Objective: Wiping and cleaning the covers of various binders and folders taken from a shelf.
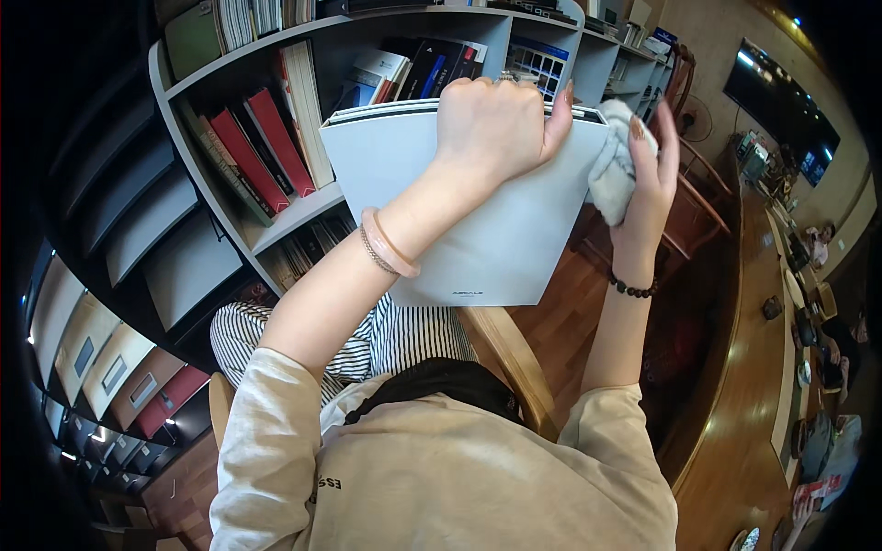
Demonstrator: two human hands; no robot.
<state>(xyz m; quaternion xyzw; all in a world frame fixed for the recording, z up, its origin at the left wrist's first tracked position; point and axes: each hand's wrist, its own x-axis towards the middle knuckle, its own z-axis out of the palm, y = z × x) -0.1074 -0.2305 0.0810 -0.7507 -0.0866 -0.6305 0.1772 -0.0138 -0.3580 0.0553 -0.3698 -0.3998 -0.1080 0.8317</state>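
My left hand (496,124) grips the top edge of a large pale grey book (478,220), holding it upright in front of a bookshelf. A pink bangle and a thin bracelet sit on that wrist. At the book's right edge my right hand (648,170) holds a white cloth (614,165) pressed against it. A dark bead bracelet circles the right wrist.
A grey bookshelf (276,225) with red, white and dark books fills the upper left. Below me are striped trousers (386,335) and a wooden chair (514,363). A long wooden table (735,432) runs down the right, with a dark screen (781,106) on the far wall.
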